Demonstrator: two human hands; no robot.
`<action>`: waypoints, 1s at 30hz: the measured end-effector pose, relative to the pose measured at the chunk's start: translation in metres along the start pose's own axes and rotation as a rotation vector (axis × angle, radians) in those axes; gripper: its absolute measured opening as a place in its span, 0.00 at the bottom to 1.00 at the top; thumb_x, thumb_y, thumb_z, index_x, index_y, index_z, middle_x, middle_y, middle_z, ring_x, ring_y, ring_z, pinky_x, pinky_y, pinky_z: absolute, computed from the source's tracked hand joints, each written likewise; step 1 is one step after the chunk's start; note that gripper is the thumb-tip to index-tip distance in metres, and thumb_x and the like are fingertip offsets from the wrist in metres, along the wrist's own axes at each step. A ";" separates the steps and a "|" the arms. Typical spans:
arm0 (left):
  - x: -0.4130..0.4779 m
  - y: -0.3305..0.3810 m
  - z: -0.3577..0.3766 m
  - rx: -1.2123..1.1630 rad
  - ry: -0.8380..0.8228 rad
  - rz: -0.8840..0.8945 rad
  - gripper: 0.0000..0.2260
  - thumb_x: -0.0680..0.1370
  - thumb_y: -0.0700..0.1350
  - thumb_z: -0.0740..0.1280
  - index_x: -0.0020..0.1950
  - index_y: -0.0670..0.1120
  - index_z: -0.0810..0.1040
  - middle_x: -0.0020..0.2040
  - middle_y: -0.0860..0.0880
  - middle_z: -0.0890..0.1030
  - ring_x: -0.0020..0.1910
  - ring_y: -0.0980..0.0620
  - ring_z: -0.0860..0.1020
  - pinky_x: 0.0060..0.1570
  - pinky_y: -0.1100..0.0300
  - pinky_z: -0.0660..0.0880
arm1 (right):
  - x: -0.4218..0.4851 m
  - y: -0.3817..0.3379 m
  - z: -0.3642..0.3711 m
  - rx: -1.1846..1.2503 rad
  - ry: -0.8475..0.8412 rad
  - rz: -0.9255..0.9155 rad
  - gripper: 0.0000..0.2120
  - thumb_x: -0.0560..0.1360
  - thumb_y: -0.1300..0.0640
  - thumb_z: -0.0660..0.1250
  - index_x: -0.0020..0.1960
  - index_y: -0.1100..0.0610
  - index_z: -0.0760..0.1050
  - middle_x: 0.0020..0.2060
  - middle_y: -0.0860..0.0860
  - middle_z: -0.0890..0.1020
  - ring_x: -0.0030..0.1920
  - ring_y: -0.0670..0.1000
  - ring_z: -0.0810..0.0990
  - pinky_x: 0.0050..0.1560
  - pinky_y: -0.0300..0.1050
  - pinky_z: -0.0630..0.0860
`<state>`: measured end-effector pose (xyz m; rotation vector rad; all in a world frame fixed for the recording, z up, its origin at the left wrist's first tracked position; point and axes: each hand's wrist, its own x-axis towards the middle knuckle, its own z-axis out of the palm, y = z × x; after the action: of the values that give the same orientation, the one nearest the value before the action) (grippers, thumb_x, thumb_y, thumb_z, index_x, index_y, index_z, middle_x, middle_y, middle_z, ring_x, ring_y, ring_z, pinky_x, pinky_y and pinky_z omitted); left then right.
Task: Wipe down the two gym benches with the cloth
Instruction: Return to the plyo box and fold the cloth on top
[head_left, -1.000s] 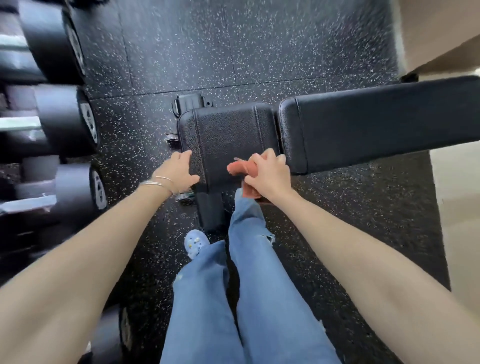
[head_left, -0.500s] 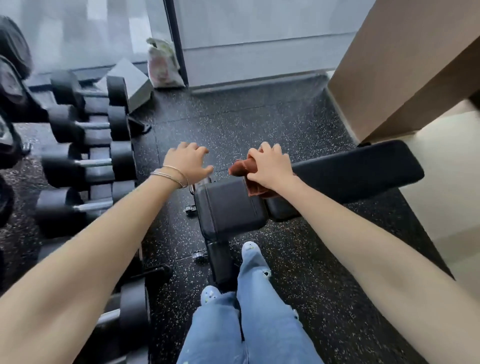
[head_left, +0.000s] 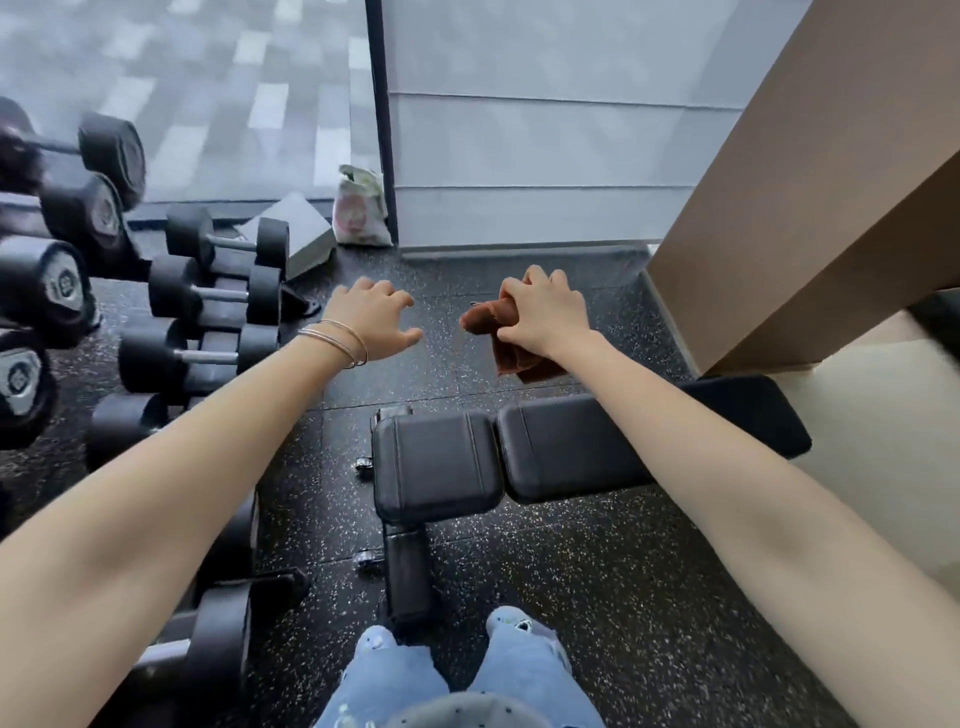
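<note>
A black padded gym bench (head_left: 436, 462) stands on the speckled floor right in front of my feet, its long back pad running off to the right under my right forearm. My right hand (head_left: 545, 312) grips a reddish-brown cloth (head_left: 511, 353), held in the air above and beyond the bench. My left hand (head_left: 371, 319) hovers to the left of it at the same height, fingers loosely curled and holding nothing, with thin bangles on the wrist. Only one bench is in view.
A rack of black dumbbells (head_left: 208, 296) lines the left side. A grey block (head_left: 301, 234) and a plastic bag (head_left: 361, 213) lie by the window wall ahead. A brown column (head_left: 810, 208) rises at the right, close to the bench's far end.
Both hands have lifted off the bench seat and now sit above it. My view has risen from the bench top to the floor and window wall.
</note>
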<state>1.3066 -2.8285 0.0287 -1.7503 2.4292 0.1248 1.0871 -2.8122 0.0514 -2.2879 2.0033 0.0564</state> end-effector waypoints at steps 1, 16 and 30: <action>0.001 0.003 -0.005 0.001 0.007 -0.014 0.26 0.76 0.62 0.58 0.70 0.50 0.67 0.68 0.45 0.71 0.68 0.43 0.66 0.63 0.46 0.66 | 0.003 0.005 -0.007 -0.002 0.005 -0.014 0.21 0.72 0.45 0.68 0.61 0.51 0.70 0.60 0.55 0.70 0.61 0.60 0.67 0.54 0.55 0.72; 0.001 0.088 -0.023 -0.070 0.051 -0.314 0.25 0.76 0.60 0.60 0.70 0.51 0.68 0.68 0.44 0.71 0.68 0.42 0.67 0.62 0.47 0.67 | 0.038 0.077 -0.041 0.003 -0.030 -0.361 0.20 0.70 0.47 0.69 0.59 0.51 0.71 0.57 0.54 0.72 0.60 0.59 0.68 0.51 0.51 0.70; -0.132 0.095 0.009 -0.138 0.052 -0.734 0.24 0.75 0.60 0.61 0.67 0.50 0.71 0.64 0.45 0.74 0.64 0.42 0.70 0.60 0.48 0.70 | 0.012 -0.001 -0.018 -0.025 -0.082 -0.806 0.20 0.68 0.48 0.70 0.58 0.51 0.72 0.55 0.55 0.72 0.57 0.60 0.69 0.48 0.52 0.70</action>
<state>1.2584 -2.6733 0.0398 -2.5951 1.6810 0.1624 1.0893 -2.8254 0.0684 -2.8527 0.9255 0.1060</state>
